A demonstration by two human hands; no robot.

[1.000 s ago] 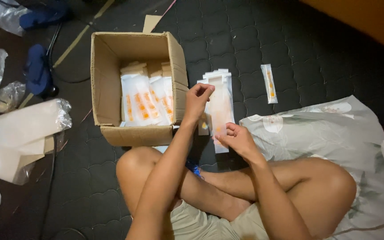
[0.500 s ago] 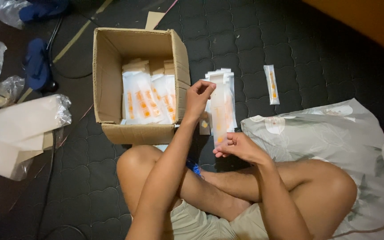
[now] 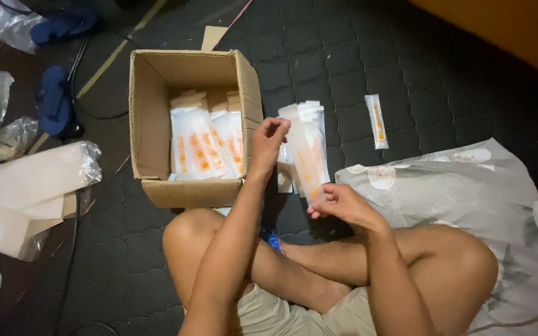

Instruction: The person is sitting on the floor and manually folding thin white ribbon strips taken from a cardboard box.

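Note:
I sit cross-legged on a dark quilted mat. Between both hands I hold a long clear packet [image 3: 306, 158] with orange markings. My left hand [image 3: 268, 144] pinches its top end and my right hand [image 3: 339, 204] pinches its bottom end. Under the packet lies a small stack of similar white packets [image 3: 309, 115] on the mat. Just left stands an open cardboard box [image 3: 157, 124] with several of the same packets [image 3: 207, 146] upright inside it.
One single packet [image 3: 377, 121] lies apart on the mat to the right. A pale plastic bag [image 3: 456, 186] spreads beside my right knee. At the left are clear-wrapped white bundles [image 3: 26, 193], blue slippers [image 3: 54, 102] and a black cable [image 3: 70, 249].
The view has shifted slightly. My right hand has slid down to the packet's lower end, while my left hand stays at its top.

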